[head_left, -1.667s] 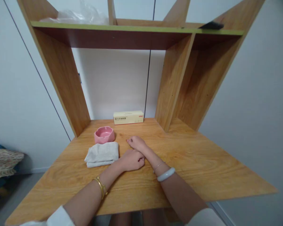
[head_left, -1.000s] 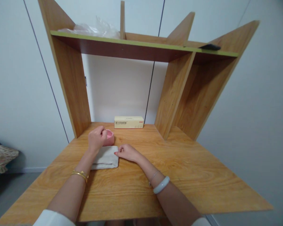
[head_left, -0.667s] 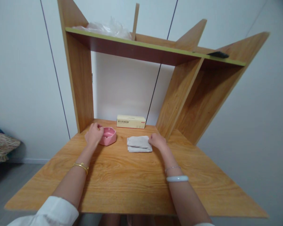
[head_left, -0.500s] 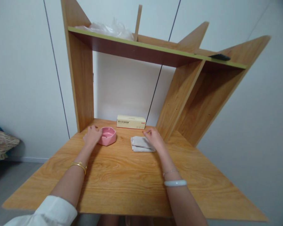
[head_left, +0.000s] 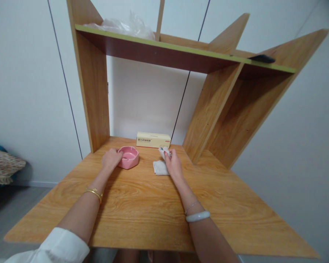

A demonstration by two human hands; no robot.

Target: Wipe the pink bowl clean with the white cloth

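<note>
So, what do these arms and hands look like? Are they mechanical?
No, they're a person's, without gloves or cables. Above the left hand are a gold bracelet and a loose white sleeve. Above the right hand are a thin chain bracelet and a thick, smooth, pale bangle; no sleeve shows there.

Cream box [head_left: 153,140]: row of dark Chinese characters [head_left: 144,140] on front face, left part, seems to read 滑刀式保鲜膜, some strokes blurry. Fine print by that row, too small to read. Small red mark [head_left: 167,141] at the front's right end, illegible. Faint lettering [head_left: 154,136] on top face, also illegible.
</note>
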